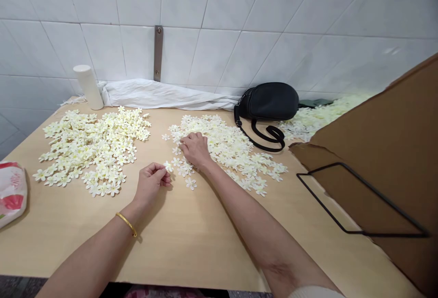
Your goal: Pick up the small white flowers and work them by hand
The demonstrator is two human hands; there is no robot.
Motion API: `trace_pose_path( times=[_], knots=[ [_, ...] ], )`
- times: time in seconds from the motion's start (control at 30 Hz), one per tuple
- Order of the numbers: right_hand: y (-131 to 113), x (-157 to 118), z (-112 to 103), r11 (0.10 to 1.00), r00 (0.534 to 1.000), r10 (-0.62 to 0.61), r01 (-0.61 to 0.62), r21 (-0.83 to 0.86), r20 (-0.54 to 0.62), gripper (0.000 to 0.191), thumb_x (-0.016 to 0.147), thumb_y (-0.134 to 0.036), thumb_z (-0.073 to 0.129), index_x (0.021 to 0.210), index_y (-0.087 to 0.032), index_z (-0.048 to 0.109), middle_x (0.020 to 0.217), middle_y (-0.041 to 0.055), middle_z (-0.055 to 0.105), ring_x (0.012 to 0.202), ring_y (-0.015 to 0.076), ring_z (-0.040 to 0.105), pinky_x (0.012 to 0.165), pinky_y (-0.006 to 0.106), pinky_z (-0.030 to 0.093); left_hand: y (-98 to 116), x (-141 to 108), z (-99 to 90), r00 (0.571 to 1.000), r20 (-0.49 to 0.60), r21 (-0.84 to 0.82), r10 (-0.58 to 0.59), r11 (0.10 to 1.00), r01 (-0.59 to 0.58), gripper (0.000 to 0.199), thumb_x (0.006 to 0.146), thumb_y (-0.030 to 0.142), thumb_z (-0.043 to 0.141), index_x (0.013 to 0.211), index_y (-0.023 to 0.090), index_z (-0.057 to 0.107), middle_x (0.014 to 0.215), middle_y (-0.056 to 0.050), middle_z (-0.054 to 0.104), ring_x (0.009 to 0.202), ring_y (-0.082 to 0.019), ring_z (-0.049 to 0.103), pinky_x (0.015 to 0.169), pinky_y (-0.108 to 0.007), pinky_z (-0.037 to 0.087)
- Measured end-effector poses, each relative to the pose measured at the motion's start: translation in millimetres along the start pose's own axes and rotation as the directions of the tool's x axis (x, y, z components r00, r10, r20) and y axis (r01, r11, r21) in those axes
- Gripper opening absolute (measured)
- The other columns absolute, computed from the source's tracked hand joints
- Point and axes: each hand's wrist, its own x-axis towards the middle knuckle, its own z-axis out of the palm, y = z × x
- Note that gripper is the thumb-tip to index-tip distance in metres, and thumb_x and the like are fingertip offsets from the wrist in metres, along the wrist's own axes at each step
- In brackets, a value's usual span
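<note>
Between the thumb and fingers of my left hand [153,180] a small white artificial flower [168,166] is pinched, just above the table. A gold bangle [126,224] circles the left wrist. My right hand [196,149] reaches into the left edge of a pile of pale flowers [232,147], its fingers bent down; whether they grip a flower is hidden. Several loose flowers lie between the two hands, one flower [190,183] nearer to me. A second pile of flowers [102,138], with yellowish centres, spreads over the left side.
On the wooden table [178,243], a white bottle [88,87] and white cloth [143,93] stand along the tiled wall. A black bag [272,101] with a strap sits behind the right pile. A cardboard box [376,152], a black wire frame [345,231] and more flowers [321,116] are right; a red-white packet [12,193] is left.
</note>
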Motion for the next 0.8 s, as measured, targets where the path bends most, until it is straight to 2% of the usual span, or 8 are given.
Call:
trace_pose_path(
  times=[0.13,0.23,0.37,0.43,0.5,0.63,0.8],
  knots=[
    [0,3,-3,0.998,0.999,-0.049,0.050,-0.040,0.017,0.021,0.083,-0.019,0.043,0.082,-0.019,0.064,0.091,0.0090,0.057,0.090,0.0232,0.039,0.073,0.036,0.026,1,-1,0.7,1.000,-0.001,-0.014,-0.004,1.000,0.004,0.012,0.063,0.021,0.062,0.062,0.014,0.052,0.057,-0.001,0.057,0.048,-0.008,0.052,0.051,-0.024,0.044],
    [-4,-6,-15,0.998,0.998,-0.066,0.066,-0.021,-0.014,0.020,0.083,-0.019,0.043,0.082,-0.019,0.064,0.090,0.0089,0.057,0.089,0.0226,0.040,0.073,0.035,0.027,0,0,0.8,1.000,-0.013,-0.015,-0.011,1.000,0.011,0.011,0.062,0.020,0.062,0.062,0.014,0.053,0.056,0.000,0.056,0.048,-0.008,0.051,0.051,-0.024,0.045],
    [-25,-38,-37,0.984,0.985,-0.150,0.157,0.080,-0.087,0.020,0.082,-0.019,0.044,0.090,-0.018,0.062,0.089,0.0088,0.057,0.088,0.0221,0.044,0.074,0.034,0.030,-1,0,1.9,1.000,-0.003,-0.024,0.009,1.000,-0.009,0.008,0.063,0.016,0.060,0.062,0.014,0.052,0.054,0.000,0.055,0.048,-0.008,0.051,0.051,-0.024,0.045],
    [-37,-56,-44,0.948,0.969,-0.239,0.248,0.198,-0.070,0.020,0.084,-0.019,0.042,0.087,-0.017,0.062,0.084,0.0073,0.059,0.082,0.0191,0.048,0.074,0.032,0.032,-2,-1,2.9,1.000,0.020,-0.049,0.007,0.999,-0.006,0.009,0.064,0.017,0.060,0.062,0.014,0.052,0.054,0.000,0.055,0.047,-0.008,0.051,0.049,-0.024,0.045],
    [-47,-71,-45,0.923,0.962,-0.268,0.273,0.272,-0.058,0.022,0.085,-0.018,0.040,0.085,-0.017,0.062,0.080,0.0071,0.060,0.078,0.0180,0.051,0.073,0.030,0.035,-2,-1,4.0,0.999,0.040,-0.053,0.001,0.999,0.001,0.010,0.066,0.017,0.059,0.061,0.013,0.052,0.054,-0.001,0.055,0.046,-0.008,0.050,0.048,-0.024,0.044],
    [-52,-86,-40,0.908,0.976,-0.206,0.215,0.360,-0.063,0.025,0.085,-0.017,0.038,0.079,-0.018,0.062,0.075,0.0060,0.061,0.072,0.0168,0.053,0.070,0.028,0.038,-3,-3,4.8,0.997,0.082,-0.014,0.013,1.000,-0.012,0.010,0.068,0.015,0.058,0.061,0.012,0.052,0.056,-0.002,0.056,0.047,-0.008,0.050,0.049,-0.023,0.044],
    [-49,-87,-36,0.882,0.976,-0.148,0.203,0.426,-0.158,0.024,0.086,-0.019,0.038,0.092,-0.017,0.061,0.082,0.0075,0.063,0.076,0.0171,0.056,0.071,0.028,0.041,-1,-4,3.7,0.995,0.104,-0.003,0.007,1.000,-0.006,0.010,0.069,0.014,0.057,0.061,0.012,0.052,0.056,-0.003,0.057,0.047,-0.008,0.051,0.050,-0.025,0.046]
  ],
)
